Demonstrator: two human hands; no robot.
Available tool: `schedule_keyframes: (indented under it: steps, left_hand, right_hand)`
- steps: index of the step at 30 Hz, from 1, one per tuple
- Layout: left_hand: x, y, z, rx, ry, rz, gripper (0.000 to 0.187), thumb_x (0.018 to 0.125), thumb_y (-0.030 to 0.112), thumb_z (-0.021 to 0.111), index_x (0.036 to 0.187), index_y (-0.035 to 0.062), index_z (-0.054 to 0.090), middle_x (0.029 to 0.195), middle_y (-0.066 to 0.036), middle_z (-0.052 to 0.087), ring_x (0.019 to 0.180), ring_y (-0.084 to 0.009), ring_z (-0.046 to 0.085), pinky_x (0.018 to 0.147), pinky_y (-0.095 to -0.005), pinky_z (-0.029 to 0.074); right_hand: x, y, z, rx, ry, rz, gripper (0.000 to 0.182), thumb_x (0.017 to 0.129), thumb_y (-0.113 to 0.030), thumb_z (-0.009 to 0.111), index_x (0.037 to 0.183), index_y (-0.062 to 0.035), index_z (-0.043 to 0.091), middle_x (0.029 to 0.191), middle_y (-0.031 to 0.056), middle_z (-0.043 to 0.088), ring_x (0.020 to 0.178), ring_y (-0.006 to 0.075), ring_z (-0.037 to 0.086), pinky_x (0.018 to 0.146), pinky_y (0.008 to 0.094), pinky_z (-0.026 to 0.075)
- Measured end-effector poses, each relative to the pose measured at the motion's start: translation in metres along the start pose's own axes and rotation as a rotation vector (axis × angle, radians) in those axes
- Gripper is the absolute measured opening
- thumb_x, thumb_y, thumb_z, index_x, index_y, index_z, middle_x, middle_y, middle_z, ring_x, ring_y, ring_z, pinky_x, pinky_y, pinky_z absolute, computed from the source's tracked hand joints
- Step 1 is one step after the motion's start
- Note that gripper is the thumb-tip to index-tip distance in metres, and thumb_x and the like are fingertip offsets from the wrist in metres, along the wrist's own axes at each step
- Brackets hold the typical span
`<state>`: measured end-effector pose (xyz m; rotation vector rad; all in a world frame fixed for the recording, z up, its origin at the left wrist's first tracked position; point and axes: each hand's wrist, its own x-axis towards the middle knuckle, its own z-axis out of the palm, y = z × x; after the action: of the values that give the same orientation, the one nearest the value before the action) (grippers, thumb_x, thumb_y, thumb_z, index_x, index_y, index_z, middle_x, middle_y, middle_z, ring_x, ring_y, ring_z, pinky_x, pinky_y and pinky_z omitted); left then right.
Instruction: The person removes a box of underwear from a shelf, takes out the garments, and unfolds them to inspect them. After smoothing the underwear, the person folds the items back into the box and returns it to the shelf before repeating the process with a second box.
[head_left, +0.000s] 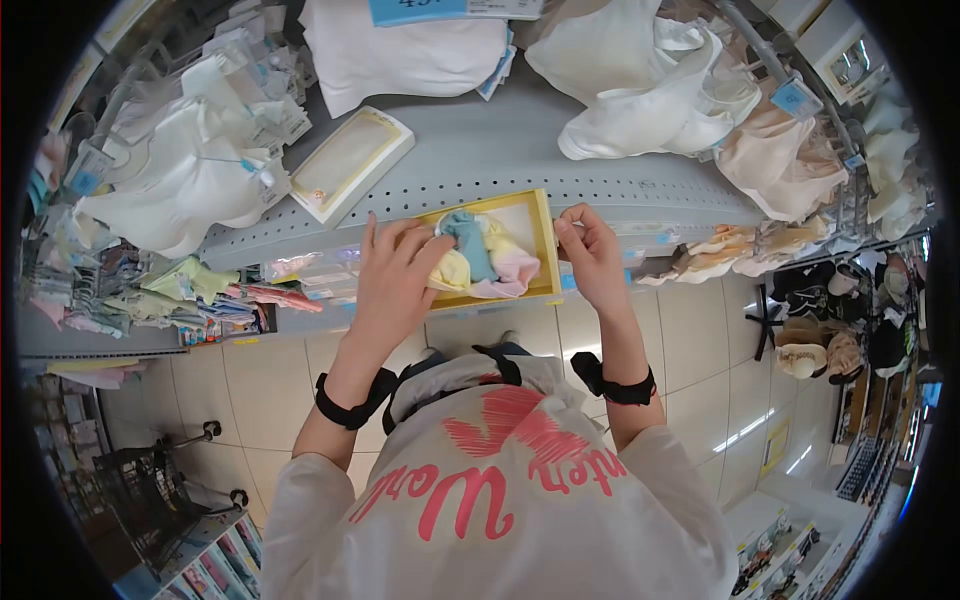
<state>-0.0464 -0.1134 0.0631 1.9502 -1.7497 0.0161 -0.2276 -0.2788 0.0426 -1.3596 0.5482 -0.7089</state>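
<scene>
A shallow yellow box (548,240) lies at the shelf's front edge, partly over the floor. Inside it are soft folded cloths, one teal (470,245), one pale yellow (452,272) and one pink (517,272); I cannot make out what garments they are. My left hand (398,262) spans the box's left end, fingers curled over the rim and the yellow cloth, thumb near the lower corner. At the opposite end, my right hand (593,255) pinches the right edge between thumb and fingers. Behind my left hand rests a white box lid (352,165) with a clear window.
White bras (205,165) hang at left, and white (660,95) and beige ones (780,160) at right. The perforated grey shelf (480,130) runs across the front. A shopping cart (160,490) stands behind at lower left, on the tiled floor (690,330).
</scene>
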Motion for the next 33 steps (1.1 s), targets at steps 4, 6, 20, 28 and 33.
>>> schedule_keyframes:
  steps: [4, 6, 20, 28, 33]
  left_hand:
    - [-0.024, -0.018, -0.004, -0.188, 0.272, -0.112, 0.043, 0.069, 0.004, 0.063, 0.109, 0.0046, 0.05, 0.105, -0.013, 0.053, 0.101, -0.0288, 0.051, 0.095, -0.0382, 0.035]
    - [-0.037, -0.02, -0.011, -0.373, 0.423, -0.234, 0.04, 0.071, 0.003, 0.06, 0.109, 0.0037, 0.049, 0.102, -0.012, 0.053, 0.098, -0.0252, 0.052, 0.093, -0.0354, 0.037]
    - [-0.091, -0.034, -0.007, -1.085, 0.541, -0.466, 0.047, 0.082, 0.012, 0.058, 0.124, -0.0022, 0.041, 0.113, -0.009, 0.053, 0.104, -0.0135, 0.05, 0.088, -0.0266, 0.04]
    - [-0.07, -0.002, -0.049, -1.129, 0.229, -0.404, 0.026, 0.082, 0.012, 0.058, 0.103, -0.0031, 0.051, 0.091, -0.005, 0.056, 0.082, -0.0102, 0.05, 0.073, -0.0242, 0.042]
    - [-0.091, -0.007, -0.053, -1.179, 0.302, -0.353, 0.022, 0.081, 0.01, 0.057, 0.098, -0.0037, 0.052, 0.093, -0.008, 0.057, 0.083, -0.0123, 0.053, 0.074, -0.0249, 0.042]
  right_hand:
    - [0.01, 0.018, -0.015, -0.024, -0.01, 0.04, 0.011, 0.092, -0.014, 0.049, 0.09, -0.0032, 0.049, 0.069, 0.0014, 0.058, 0.062, 0.0043, 0.05, 0.056, 0.0208, 0.041]
    - [0.027, 0.035, -0.034, -0.188, 0.205, 0.073, 0.017, 0.091, -0.018, 0.05, 0.091, -0.0018, 0.053, 0.064, 0.0013, 0.056, 0.059, 0.0052, 0.048, 0.053, 0.0213, 0.038]
    - [0.015, -0.018, 0.014, -0.483, 0.197, -0.312, 0.031, 0.082, -0.009, 0.058, 0.113, -0.0037, 0.053, 0.108, 0.008, 0.058, 0.103, 0.0221, 0.054, 0.086, 0.0337, 0.044]
    - [0.003, -0.043, 0.106, -0.355, -0.645, -0.527, 0.04, 0.07, -0.009, 0.069, 0.107, -0.0039, 0.055, 0.108, 0.0118, 0.056, 0.104, 0.0261, 0.05, 0.091, 0.0355, 0.038]
    - [0.001, -0.026, 0.108, -0.362, -0.702, -0.343, 0.029, 0.072, -0.009, 0.069, 0.096, -0.0042, 0.053, 0.093, 0.005, 0.055, 0.088, 0.0205, 0.052, 0.08, 0.0316, 0.041]
